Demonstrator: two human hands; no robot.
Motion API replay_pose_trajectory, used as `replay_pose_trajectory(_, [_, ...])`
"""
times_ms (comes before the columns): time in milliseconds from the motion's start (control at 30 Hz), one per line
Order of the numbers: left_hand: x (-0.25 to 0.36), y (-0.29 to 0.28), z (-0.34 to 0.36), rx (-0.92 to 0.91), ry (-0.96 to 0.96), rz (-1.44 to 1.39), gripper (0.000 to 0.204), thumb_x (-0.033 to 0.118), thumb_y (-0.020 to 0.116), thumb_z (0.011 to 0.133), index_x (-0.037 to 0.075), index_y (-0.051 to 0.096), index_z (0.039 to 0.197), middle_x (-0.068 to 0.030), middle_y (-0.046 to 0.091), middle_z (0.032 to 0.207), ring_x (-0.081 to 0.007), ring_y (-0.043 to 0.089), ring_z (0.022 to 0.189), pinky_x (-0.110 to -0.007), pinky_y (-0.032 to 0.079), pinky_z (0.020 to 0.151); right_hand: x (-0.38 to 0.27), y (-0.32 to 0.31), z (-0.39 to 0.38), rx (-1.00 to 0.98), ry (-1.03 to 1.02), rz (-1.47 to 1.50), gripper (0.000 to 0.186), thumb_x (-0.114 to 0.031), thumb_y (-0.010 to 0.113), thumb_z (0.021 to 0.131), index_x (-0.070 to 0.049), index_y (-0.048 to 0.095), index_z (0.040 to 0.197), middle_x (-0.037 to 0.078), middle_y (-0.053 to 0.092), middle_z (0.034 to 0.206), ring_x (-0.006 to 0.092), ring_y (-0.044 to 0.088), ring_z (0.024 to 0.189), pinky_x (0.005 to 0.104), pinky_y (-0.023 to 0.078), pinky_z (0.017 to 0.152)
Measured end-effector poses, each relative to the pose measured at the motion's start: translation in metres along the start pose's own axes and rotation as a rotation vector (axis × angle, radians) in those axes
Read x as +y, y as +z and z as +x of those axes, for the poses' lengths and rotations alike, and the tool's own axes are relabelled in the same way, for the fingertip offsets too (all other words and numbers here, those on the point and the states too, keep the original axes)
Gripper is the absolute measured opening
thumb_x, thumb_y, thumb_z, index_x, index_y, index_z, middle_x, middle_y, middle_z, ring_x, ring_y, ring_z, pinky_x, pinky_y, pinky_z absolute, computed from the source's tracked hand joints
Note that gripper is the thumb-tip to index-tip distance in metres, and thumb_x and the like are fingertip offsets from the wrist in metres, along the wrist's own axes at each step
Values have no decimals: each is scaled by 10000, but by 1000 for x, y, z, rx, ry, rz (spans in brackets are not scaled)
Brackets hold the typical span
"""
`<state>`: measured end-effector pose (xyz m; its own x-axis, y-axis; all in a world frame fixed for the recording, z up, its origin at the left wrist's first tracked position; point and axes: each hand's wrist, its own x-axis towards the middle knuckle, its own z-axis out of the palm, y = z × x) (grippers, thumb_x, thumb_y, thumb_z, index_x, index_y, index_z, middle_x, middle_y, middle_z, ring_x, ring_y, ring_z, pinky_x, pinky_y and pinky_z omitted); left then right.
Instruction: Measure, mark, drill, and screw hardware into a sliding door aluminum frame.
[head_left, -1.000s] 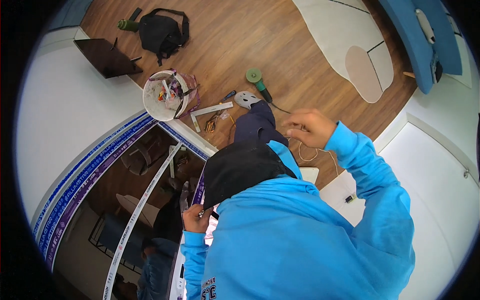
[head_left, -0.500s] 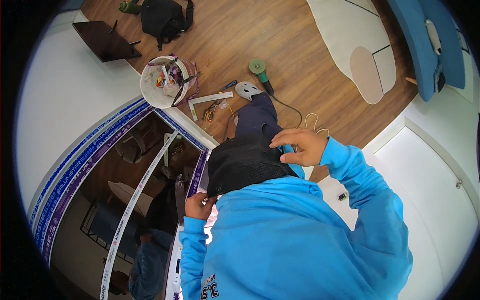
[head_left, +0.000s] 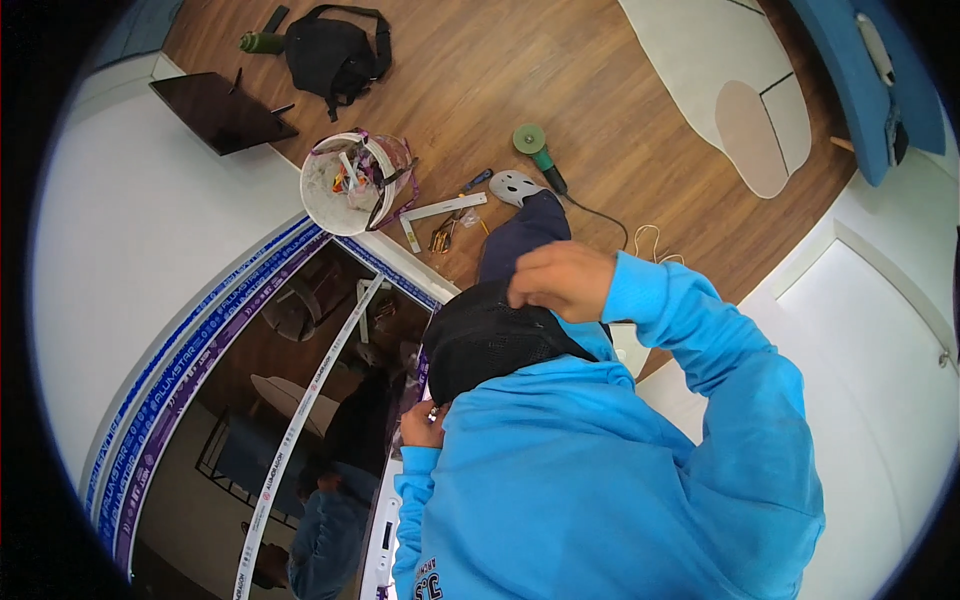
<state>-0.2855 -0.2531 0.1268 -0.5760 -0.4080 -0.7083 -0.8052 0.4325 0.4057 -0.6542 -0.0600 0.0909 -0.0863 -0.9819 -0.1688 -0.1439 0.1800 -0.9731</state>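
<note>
A black mesh item (head_left: 490, 345), like a pouch or folded fabric, lies across the waist of my blue hoodie (head_left: 600, 450). My right hand (head_left: 565, 278) is closed, its fingertips pinching the item's far edge. At the item's near left corner my left hand (head_left: 424, 425) is curled beside the window frame. A small shiny metal piece shows at its fingers, too small to name. Left of that hand is a dark reflective glass pane (head_left: 230, 400), crossed by a white printed tape strip (head_left: 290, 440). My dark trouser leg (head_left: 515, 245) and grey clog (head_left: 512, 187) extend beyond the mesh.
On the wood floor lie a green angle grinder (head_left: 541, 160) with a cord, a white set square (head_left: 450, 207), a blue screwdriver (head_left: 478, 180) and pliers (head_left: 440, 238). A white bucket (head_left: 318, 205) stands left. Farther are a black bag (head_left: 330, 55), a screen (head_left: 220, 112) and a rug (head_left: 700, 60).
My right hand has moved left along the mesh item, and its spread fingers have closed at the edge. My left hand stays by the corner. The whole view has shifted slightly.
</note>
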Motion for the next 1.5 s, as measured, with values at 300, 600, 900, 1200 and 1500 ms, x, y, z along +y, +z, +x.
replay_pose_trajectory(300, [103, -39, 27, 285, 144, -210, 216, 94, 734, 727, 1, 683, 915, -146, 627, 686, -233, 622, 603, -331, 487, 596, -16, 28, 108, 88, -548, -413, 148, -145, 611, 719, -171, 565, 857, 9, 587, 861, 226, 559, 890, 388, 431, 735])
replay_pose_trajectory(600, [248, -40, 81, -192, 694, 534, 356, 137, 693, 676, 123, 671, 1032, -51, 605, 677, -235, 602, 591, -330, 453, 549, -5, 8, 85, 92, -384, -281, 87, -170, 608, 764, -195, 611, 847, -12, 601, 812, 223, 570, 843, 369, 437, 726])
replay_pose_trajectory(900, [242, -38, 71, -199, 859, 464, 365, 65, 656, 579, 129, 678, 937, -4, 510, 601, -180, 540, 528, -311, 390, 512, 4, 2, 58, 193, -385, -236, 72, -167, 603, 769, -180, 615, 839, 8, 603, 807, 238, 581, 824, 377, 438, 717])
replay_pose_trajectory(1200, [243, -43, 61, -220, 822, 448, 410, 50, 653, 549, 119, 697, 952, -15, 488, 584, -202, 504, 506, -326, 378, 501, -1, 5, 90, -48, -408, -320, 107, -150, 628, 738, -179, 619, 841, 6, 627, 836, 254, 598, 853, 392, 450, 717])
replay_pose_trajectory(1500, [248, -44, 59, -194, 756, 524, 378, 50, 653, 581, 133, 695, 948, -35, 497, 591, -224, 512, 517, -344, 378, 501, -9, 7, 99, -76, -477, -306, 217, -108, 657, 677, -176, 630, 881, 40, 645, 845, 270, 622, 872, 424, 465, 704])
